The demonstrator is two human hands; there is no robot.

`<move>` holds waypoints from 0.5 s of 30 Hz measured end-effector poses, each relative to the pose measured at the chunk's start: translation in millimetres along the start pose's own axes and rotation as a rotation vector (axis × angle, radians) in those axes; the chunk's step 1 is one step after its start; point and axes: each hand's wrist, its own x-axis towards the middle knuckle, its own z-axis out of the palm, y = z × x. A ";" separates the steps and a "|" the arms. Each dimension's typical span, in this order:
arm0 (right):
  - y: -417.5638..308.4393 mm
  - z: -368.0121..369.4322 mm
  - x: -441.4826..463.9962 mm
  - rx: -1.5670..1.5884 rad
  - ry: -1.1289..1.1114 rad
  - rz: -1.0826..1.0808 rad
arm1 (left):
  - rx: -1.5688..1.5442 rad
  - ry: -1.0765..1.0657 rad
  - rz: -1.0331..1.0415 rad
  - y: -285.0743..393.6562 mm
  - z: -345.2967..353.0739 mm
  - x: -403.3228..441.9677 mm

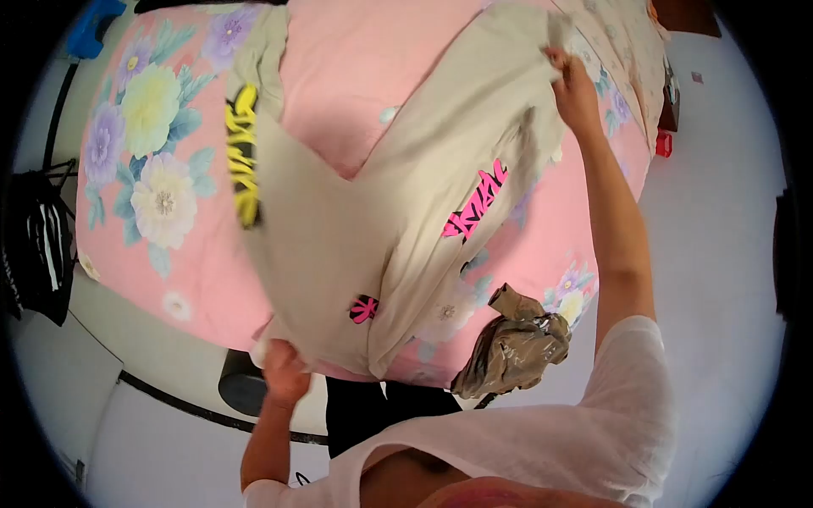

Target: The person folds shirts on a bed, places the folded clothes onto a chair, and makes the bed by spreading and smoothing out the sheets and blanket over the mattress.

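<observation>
A pair of beige sweatpants [326,245] is spread over the bed, its legs parting in a V toward the far side. Yellow and black lettering runs along one leg, pink and black lettering along the other. At the near left, by the waist end, my left hand [285,372] is closed on pale fabric of the sweatpants, slightly blurred. My right hand [576,89], reaching to the far right, pinches the end of the other leg. A crumpled brown patterned garment [517,347] lies at the bed's near edge, right of the sweatpants.
The bed [212,296] has a pink floral cover. Black clothing [38,245] hangs at the left, and a blue object [89,30] sits at the far left corner. Under the near edge is a dark round object [241,385]. A red box [664,144] stands beyond the right side.
</observation>
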 end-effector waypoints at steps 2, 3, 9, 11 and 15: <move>37.9 -1.6 -37.9 -0.100 -0.047 0.124 | -0.077 -0.204 0.151 8.1 24.0 1.5; 52.0 0.2 -52.7 -0.224 -0.115 0.221 | -0.076 -0.214 0.157 9.1 37.5 1.5; 61.8 34.1 -56.0 -0.474 0.027 0.109 | 0.101 -0.485 0.018 7.9 76.2 7.5; 11.8 60.7 -35.4 -0.338 0.026 -0.097 | -0.019 -0.434 -0.076 6.0 75.8 6.2; -98.7 127.9 3.7 0.126 -0.166 -0.019 | -0.135 -0.508 -0.199 -1.5 79.6 10.0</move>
